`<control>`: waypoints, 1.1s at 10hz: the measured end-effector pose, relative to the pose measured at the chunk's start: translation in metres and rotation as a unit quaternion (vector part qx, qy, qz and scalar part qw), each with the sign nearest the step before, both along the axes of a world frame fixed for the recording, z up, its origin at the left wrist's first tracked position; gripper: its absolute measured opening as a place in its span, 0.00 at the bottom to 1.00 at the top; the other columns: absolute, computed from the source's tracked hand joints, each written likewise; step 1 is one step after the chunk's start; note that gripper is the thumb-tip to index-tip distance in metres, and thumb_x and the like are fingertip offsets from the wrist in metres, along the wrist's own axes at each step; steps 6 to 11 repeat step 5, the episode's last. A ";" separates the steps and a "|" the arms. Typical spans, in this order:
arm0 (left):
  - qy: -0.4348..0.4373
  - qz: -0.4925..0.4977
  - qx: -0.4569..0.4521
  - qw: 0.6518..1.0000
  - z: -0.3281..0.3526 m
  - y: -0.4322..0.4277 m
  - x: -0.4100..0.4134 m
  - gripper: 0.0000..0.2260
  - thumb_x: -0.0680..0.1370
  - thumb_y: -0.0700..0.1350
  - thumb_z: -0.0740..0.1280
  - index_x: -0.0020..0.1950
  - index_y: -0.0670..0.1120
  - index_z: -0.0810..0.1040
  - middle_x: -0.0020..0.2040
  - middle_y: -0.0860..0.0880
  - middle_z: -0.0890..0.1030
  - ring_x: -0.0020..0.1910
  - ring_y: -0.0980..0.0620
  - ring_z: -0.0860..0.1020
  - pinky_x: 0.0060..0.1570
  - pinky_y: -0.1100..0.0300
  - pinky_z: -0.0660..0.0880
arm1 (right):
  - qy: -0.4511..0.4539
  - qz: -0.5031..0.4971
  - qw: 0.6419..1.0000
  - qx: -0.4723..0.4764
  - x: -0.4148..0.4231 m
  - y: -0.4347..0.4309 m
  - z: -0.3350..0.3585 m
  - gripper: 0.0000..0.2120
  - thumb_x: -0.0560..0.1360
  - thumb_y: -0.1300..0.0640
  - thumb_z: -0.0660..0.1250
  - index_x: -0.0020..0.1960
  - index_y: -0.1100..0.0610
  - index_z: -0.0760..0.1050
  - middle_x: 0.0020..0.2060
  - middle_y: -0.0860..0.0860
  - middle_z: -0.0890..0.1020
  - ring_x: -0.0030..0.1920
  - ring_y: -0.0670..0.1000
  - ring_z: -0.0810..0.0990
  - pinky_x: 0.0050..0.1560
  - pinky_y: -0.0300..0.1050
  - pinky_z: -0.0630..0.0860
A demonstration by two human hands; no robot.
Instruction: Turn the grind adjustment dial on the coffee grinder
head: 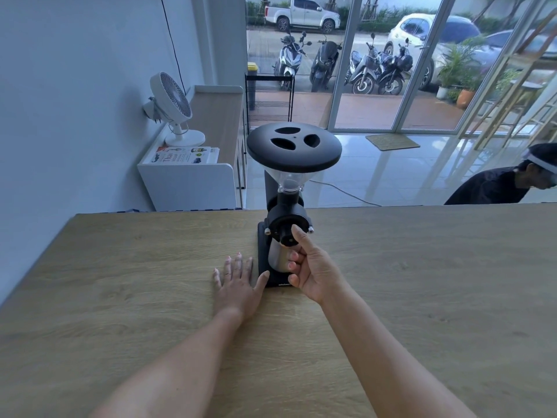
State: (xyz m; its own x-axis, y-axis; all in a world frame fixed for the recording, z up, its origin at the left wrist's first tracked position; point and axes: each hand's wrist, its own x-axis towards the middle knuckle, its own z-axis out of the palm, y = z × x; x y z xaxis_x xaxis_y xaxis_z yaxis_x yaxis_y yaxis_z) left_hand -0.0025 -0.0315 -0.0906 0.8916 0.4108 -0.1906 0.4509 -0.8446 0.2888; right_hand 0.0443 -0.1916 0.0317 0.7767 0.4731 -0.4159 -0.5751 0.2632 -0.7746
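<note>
At the front of the coffee grinder (287, 206), the right hand (313, 273) was raised with its thumb lying against the right edge of the dial (286, 226), the round black knob facing the person halfway up the machine. Its other fingers (293, 264) curled loosely in front of the steel cup (276, 257) that sat under the dial; whether they gripped the dial or only touched it, I could not tell. The left hand (236, 282) lay flat and spread wide on the wooden table (120, 282), just left of the grinder's black base, its thumb reaching to the base's front corner. It held nothing.

Above the dial, a clear funnel-shaped hopper (291, 179) rose under a wide black lid (294, 147) with 3 oval openings. The grinder stood upright near the far edge of the table, about midway along it.

Behind the grinder and to its left, a white cabinet (193, 182) carried a small white fan (174, 108) and a book (184, 155). Behind the grinder and to its right, a person in dark clothing (494, 188) leaned beyond the table edge. Farther behind, glass doors (376, 70) showed 4 parked motorbikes (346, 63) and cars (304, 15).
</note>
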 end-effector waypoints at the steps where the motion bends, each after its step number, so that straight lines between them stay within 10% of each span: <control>1: 0.028 0.000 -0.023 0.999 0.002 0.003 0.001 0.35 0.75 0.71 0.38 0.79 0.57 0.40 0.80 0.52 0.36 0.76 0.50 0.31 0.74 0.44 0.31 | 0.007 -0.021 1.000 -0.002 -0.003 -0.002 -0.004 0.19 0.69 0.40 0.75 0.47 0.55 0.77 0.28 0.48 0.69 0.25 0.46 0.70 0.22 0.39 0.66; 5: 0.051 0.005 -0.063 0.997 0.007 -0.008 -0.024 0.35 0.77 0.70 0.44 0.79 0.55 0.41 0.80 0.51 0.36 0.76 0.48 0.30 0.73 0.44 0.30 | -0.111 -0.119 0.959 -0.233 -0.016 -0.023 -0.034 0.07 0.77 0.57 0.65 0.45 0.60 0.78 0.31 0.52 0.75 0.30 0.51 0.73 0.30 0.45 0.70; 11: 0.051 0.005 -0.063 0.997 0.007 -0.008 -0.024 0.35 0.77 0.70 0.44 0.79 0.55 0.41 0.80 0.51 0.36 0.76 0.48 0.30 0.73 0.44 0.30 | -0.111 -0.119 0.959 -0.233 -0.016 -0.023 -0.034 0.07 0.77 0.57 0.65 0.45 0.60 0.78 0.31 0.52 0.75 0.30 0.51 0.73 0.30 0.45 0.70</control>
